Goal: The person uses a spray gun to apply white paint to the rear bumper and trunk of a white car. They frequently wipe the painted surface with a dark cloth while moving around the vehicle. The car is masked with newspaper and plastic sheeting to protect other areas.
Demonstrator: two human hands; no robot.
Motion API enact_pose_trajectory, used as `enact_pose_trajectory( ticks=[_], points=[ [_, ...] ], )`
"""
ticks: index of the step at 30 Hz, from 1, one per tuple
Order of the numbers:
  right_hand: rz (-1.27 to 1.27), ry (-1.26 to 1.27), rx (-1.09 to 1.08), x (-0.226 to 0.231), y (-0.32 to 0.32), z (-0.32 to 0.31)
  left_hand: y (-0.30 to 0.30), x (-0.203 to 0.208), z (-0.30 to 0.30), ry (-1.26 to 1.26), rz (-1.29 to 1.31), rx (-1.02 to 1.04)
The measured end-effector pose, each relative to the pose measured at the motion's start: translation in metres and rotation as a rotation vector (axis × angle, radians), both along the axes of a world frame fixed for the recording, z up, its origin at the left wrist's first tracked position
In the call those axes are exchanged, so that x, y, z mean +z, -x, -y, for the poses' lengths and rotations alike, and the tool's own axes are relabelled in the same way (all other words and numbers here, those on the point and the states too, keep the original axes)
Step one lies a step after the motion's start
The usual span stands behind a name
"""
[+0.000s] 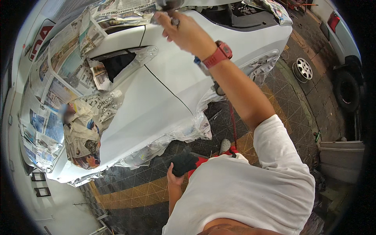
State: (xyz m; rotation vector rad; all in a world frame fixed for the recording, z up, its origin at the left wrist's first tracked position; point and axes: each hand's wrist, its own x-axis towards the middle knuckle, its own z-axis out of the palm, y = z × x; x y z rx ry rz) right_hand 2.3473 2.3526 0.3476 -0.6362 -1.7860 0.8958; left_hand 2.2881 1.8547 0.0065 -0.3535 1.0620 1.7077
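Note:
Over the white car body (156, 113), my right hand (188, 33) is raised and closed around a spray gun, whose dark cup (169, 4) shows at the top edge. The hand hides part of its body. A red hose (232, 121) hangs below my right forearm. Low by my waist, my left hand (175, 178) grips a dark, soft-looking cloth (185, 162). Newspaper masking (74, 70) covers the car's windows at the left, and clear plastic film (168, 139) lines its lower edge.
A loose wheel rim (302, 69) lies on the floor at the right. Beyond it stands another vehicle with a dark tyre (346, 90). Grey bins (340, 156) are at the far right. Dark and yellow grid tiles (137, 192) cover the floor around my shoe (225, 145).

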Motion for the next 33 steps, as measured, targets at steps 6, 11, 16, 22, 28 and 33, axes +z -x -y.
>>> enact_pose_trajectory(
  ticks=[6, 11, 16, 22, 28, 33],
  points=[
    [0.143, 0.272, -0.014, -0.010, -0.077, -0.035, -0.030, -0.010, 0.008, 0.065, -0.034, 0.133],
    [0.148, 0.292, -0.172, -0.044, -0.168, -0.066, -0.030, -0.020, 0.007, 0.110, 0.008, 0.207],
    [0.275, 0.328, -0.264, -0.075, -0.196, -0.064, -0.031, -0.018, 0.005, 0.125, 0.003, 0.167],
    [0.194, 0.425, 0.227, -0.076, -0.143, 0.016, -0.036, -0.031, 0.000, 0.089, -0.001, 0.111],
    [0.083, 0.348, 0.537, -0.140, -0.092, 0.103, -0.045, -0.030, -0.002, 0.130, 0.007, 0.129],
    [0.389, 0.331, 0.460, -0.215, -0.108, 0.161, -0.048, -0.051, 0.046, 0.194, -0.019, 0.255]
  ],
)
